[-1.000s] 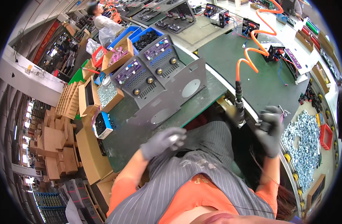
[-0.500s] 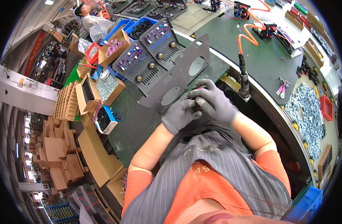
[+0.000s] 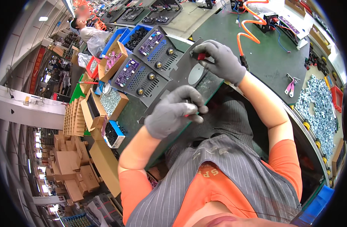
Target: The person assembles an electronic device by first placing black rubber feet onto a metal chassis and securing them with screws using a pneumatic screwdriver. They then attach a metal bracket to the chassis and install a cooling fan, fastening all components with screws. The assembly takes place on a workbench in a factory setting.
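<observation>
Your right hand [image 3: 219, 60] is pinching a small red part [image 3: 201, 56] against the upper end of the grey metal panel [image 3: 181, 81], which is lying along the near edge of the green bench [image 3: 272, 56]. Your left hand [image 3: 173, 111] is curling its fingers around another small red piece [image 3: 187, 114] over the panel's lower end.

Flat metal panel [image 3: 181, 81] lies on counter [image 3: 268, 56] edge, directly before the person. Two faceplates [image 3: 143, 75] sit left of panel; hardware boxes [image 3: 113, 102] further left. Loose nuts [image 3: 317, 109] lie far right.
</observation>
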The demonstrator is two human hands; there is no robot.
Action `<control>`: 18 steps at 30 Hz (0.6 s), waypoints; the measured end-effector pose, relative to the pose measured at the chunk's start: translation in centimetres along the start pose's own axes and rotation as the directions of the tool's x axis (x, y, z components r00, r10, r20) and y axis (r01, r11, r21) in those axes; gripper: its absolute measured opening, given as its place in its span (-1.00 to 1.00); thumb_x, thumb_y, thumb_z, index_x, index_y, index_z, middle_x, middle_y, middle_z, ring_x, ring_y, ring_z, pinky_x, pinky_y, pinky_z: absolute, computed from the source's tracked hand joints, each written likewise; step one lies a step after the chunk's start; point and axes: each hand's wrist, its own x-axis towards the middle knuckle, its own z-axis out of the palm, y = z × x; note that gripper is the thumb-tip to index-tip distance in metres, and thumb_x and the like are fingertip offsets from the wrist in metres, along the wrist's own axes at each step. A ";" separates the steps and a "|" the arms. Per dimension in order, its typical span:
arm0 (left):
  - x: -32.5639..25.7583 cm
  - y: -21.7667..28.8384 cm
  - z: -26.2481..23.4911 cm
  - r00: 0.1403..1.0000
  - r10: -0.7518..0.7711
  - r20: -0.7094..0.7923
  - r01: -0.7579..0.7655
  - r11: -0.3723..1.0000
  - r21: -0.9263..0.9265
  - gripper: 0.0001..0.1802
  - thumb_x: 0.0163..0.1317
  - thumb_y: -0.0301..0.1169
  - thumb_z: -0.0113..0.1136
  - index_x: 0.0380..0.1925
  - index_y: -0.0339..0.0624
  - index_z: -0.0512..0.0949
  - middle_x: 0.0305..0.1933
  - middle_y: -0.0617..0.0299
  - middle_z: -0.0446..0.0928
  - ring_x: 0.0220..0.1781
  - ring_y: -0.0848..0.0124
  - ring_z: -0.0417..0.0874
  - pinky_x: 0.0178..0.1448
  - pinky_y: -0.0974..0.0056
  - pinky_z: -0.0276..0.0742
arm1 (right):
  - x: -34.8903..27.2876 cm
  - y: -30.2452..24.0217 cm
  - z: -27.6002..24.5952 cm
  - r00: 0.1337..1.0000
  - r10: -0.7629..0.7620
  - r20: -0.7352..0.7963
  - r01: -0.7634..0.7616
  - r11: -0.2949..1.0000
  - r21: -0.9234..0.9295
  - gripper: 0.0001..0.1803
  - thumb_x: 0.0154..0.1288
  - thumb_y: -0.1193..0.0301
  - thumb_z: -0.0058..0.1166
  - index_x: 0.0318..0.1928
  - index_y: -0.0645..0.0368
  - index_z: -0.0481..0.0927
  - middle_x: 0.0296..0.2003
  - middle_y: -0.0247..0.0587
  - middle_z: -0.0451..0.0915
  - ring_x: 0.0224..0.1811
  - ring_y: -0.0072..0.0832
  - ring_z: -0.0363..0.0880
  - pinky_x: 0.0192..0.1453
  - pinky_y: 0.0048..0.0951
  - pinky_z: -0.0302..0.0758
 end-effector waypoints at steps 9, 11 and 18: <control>7.5 7.4 -3.4 0.913 0.405 0.047 0.125 -0.388 0.913 -0.54 0.16 0.01 0.12 -0.21 -0.16 0.59 -0.19 0.00 0.54 -0.17 0.14 0.60 -0.06 0.14 0.49 | 2.4 1.6 0.8 0.966 -0.248 0.071 0.258 0.945 -0.202 -0.63 -0.01 0.51 0.16 -0.10 0.02 0.55 -0.22 -0.26 0.49 -0.12 -0.23 0.52 -0.10 -0.27 0.55; 8.9 7.0 -3.1 0.957 0.289 0.032 0.114 -0.472 0.874 -0.41 0.20 0.19 -0.02 -0.24 -0.16 0.59 -0.23 -0.02 0.54 -0.19 0.06 0.59 -0.10 0.05 0.48 | 2.5 1.3 0.4 0.989 -0.147 -0.006 0.147 0.987 -0.062 -0.59 -0.01 0.49 0.17 -0.06 0.02 0.52 -0.20 -0.20 0.48 -0.11 -0.18 0.52 -0.09 -0.22 0.54; 11.3 6.7 -2.8 0.954 0.290 -0.074 0.225 -0.534 0.815 -0.45 0.26 0.13 -0.08 -0.38 -0.15 0.60 -0.38 0.04 0.54 -0.28 0.05 0.59 -0.21 0.02 0.46 | 4.2 5.2 -0.5 0.964 0.125 0.235 -0.172 0.966 0.191 -0.50 -0.10 0.30 0.37 -0.14 0.20 0.47 -0.31 -0.14 0.54 -0.37 -0.34 0.52 -0.24 -0.36 0.48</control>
